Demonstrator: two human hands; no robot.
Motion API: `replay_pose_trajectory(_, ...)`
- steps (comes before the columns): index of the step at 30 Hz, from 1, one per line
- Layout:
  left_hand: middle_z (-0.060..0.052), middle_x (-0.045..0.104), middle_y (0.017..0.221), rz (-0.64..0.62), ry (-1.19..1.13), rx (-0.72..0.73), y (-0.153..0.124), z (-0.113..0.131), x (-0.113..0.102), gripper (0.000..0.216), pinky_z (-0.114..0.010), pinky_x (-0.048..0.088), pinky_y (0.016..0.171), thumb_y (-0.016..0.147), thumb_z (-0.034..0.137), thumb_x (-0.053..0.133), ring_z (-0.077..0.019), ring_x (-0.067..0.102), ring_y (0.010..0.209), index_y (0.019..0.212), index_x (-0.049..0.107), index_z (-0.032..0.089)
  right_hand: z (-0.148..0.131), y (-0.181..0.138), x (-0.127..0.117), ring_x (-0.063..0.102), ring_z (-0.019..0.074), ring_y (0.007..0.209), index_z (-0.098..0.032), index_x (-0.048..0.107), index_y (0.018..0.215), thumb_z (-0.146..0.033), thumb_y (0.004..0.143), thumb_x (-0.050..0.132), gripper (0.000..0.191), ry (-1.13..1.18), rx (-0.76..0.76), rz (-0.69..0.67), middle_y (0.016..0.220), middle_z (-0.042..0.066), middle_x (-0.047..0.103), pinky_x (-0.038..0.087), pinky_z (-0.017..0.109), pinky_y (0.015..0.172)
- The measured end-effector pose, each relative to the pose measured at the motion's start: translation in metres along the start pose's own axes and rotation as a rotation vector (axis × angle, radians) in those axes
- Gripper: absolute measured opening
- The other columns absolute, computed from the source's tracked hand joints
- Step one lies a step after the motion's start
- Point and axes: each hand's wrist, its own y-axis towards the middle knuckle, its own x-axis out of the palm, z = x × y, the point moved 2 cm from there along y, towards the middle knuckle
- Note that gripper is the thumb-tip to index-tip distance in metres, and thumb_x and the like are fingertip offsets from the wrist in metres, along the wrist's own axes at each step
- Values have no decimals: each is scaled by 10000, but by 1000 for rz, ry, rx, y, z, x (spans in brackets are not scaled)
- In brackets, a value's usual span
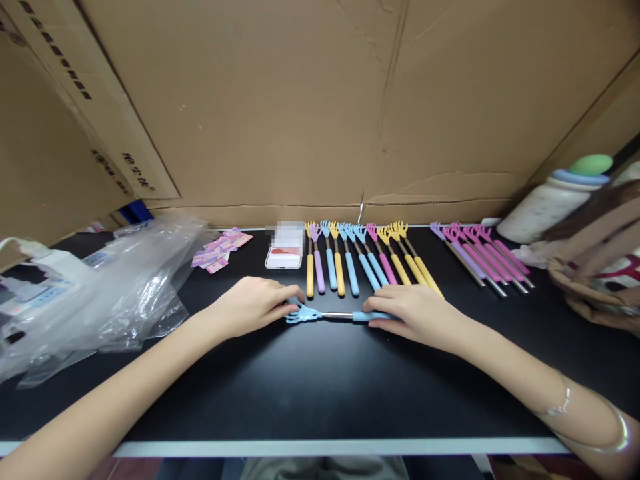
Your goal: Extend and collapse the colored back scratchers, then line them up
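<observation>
A light blue back scratcher [337, 316] lies crosswise before me, its claw pointing left and a short metal rod showing between claw and handle. My left hand [257, 303] pinches the claw end with thumb and fingers. Around the blue handle my right hand [407, 310] is closed. Just behind it, a row of back scratchers [339, 272] in yellow, purple, blue and pink lies with claws toward the back. Farther right is a second group of back scratchers [493, 257], purple and pink, their metal rods pointing toward me.
Left stand clear plastic bags [115, 287], a white power strip [50, 280] and small pink printed cards [220, 250]. A phone [284, 253] lies behind my left hand. A white bottle [547, 203] and a brown bag [580, 287] are right. Cardboard [280, 113] walls the black table [320, 400].
</observation>
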Motion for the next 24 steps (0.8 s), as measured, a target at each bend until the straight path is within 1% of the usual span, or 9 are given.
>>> replay_pose_trajectory(3, 3, 664, 809, -31, -35, 4, -2, -1, -3, 346, -228, 384, 630, 953, 469, 337, -156, 628, 726, 1151, 560, 294, 0, 0, 0, 617, 147, 784, -236, 636, 959, -376, 919, 480, 213, -14, -4, 5, 849, 23, 659, 382, 240, 613)
replay_pose_trajectory(8, 32, 607, 724, -79, -72, 15, -4, -2, -4, 458, -230, 355, 593, 855, 587, 484, -156, 590, 679, 1211, 521, 303, 2, -1, 2, 606, 151, 768, -237, 619, 942, -375, 917, 480, 197, -45, -19, -2, 836, 16, 650, 369, 246, 615)
replay_pose_trajectory(11, 45, 580, 700, -72, -77, 29, -5, -3, -3, 470, -229, 337, 571, 827, 582, 529, -148, 573, 657, 1201, 520, 296, 3, -1, 2, 607, 147, 765, -237, 613, 944, -357, 914, 488, 176, -29, -16, -2, 846, 9, 648, 360, 245, 606)
replay_pose_trajectory(16, 48, 559, 672, -57, -83, 23, -4, -5, -1, 385, -231, 320, 553, 870, 526, 489, -145, 564, 627, 1172, 518, 288, 2, 1, 2, 614, 153, 779, -237, 610, 958, -357, 914, 487, 177, -7, 1, -26, 872, 9, 652, 372, 249, 616)
replay_pose_trajectory(24, 43, 556, 667, -45, -89, 11, -2, -6, 5, 387, -239, 330, 556, 890, 540, 444, -150, 559, 615, 1152, 513, 262, 2, 0, 1, 616, 161, 808, -232, 608, 991, -376, 924, 472, 209, 0, 2, -52, 897, 24, 655, 395, 250, 657)
